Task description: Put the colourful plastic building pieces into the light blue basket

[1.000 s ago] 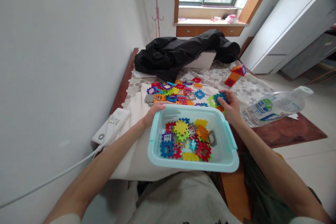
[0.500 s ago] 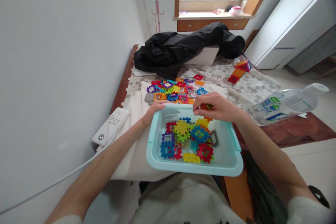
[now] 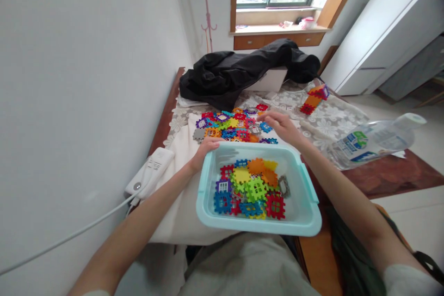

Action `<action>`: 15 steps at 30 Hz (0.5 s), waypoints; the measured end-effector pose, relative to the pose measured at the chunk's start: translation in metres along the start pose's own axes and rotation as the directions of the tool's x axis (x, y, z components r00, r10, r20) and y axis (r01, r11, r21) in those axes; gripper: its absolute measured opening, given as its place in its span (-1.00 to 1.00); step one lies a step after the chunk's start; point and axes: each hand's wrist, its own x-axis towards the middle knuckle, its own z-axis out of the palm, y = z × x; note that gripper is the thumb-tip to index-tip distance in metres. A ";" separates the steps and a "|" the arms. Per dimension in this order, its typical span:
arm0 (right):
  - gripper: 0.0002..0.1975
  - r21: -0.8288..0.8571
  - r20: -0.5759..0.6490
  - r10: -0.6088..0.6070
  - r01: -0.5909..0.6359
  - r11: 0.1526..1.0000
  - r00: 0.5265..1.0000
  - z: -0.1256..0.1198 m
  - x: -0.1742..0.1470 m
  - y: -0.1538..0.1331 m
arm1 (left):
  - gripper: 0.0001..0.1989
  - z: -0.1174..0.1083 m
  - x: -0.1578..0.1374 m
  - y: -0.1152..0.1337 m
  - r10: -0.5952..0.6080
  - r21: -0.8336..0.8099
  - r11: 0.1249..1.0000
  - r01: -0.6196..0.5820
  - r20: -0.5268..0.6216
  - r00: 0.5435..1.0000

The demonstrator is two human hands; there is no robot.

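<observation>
A pale blue plastic tub [image 3: 305, 222] rests at the table's near edge, partly over my lap, with several colourful notched building tiles [image 3: 255, 187] inside. My left hand [image 3: 205, 148] grips the tub's far left corner. My right hand [image 3: 282, 127] reaches past the tub's far rim, fingers spread, empty, hovering at the right end of a heap of loose tiles [image 3: 231, 126] on the white cloth.
A black jacket [image 3: 243, 71] lies over a white box at the table's far end. A small stack of joined tiles [image 3: 314, 97] stands at the right. A clear water bottle [image 3: 376, 141] lies on its side. A white power strip [image 3: 151, 171] with cable sits left.
My right hand dropped its tiles into the tub and moved out over the far rim to the loose heap, now empty. More tiles lie in the tub. My left hand stayed.
</observation>
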 end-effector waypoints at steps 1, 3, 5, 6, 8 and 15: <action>-0.46 -0.109 0.089 0.008 0.002 0.994 0.996 0.009 -0.001 0.017 | -0.73 0.000 0.000 0.000 -0.010 0.004 1.000 0.010 0.005 1.000; -0.33 -0.317 0.241 0.064 0.016 0.948 0.968 0.027 -0.006 0.041 | -0.69 -0.001 0.002 0.001 -0.034 0.015 0.999 0.034 0.030 0.999; -0.32 -0.421 0.302 0.081 0.056 0.905 0.950 0.040 -0.011 0.055 | -0.68 -0.001 0.002 0.003 -0.033 0.021 0.999 0.032 0.063 0.997; -0.36 -0.437 0.307 0.069 0.076 0.896 0.949 0.043 -0.013 0.058 | -0.68 0.000 0.002 0.003 -0.024 0.016 1.000 0.023 0.070 0.997; -0.43 -0.431 0.276 0.028 0.097 0.897 0.961 0.045 -0.016 0.059 | -0.67 0.001 0.003 0.004 -0.014 -0.003 1.000 0.014 0.073 0.997; -0.56 -0.387 0.085 -0.034 0.064 0.920 0.996 0.043 -0.017 0.053 | -0.66 0.002 0.005 0.006 -0.057 -0.031 0.998 0.060 0.106 0.993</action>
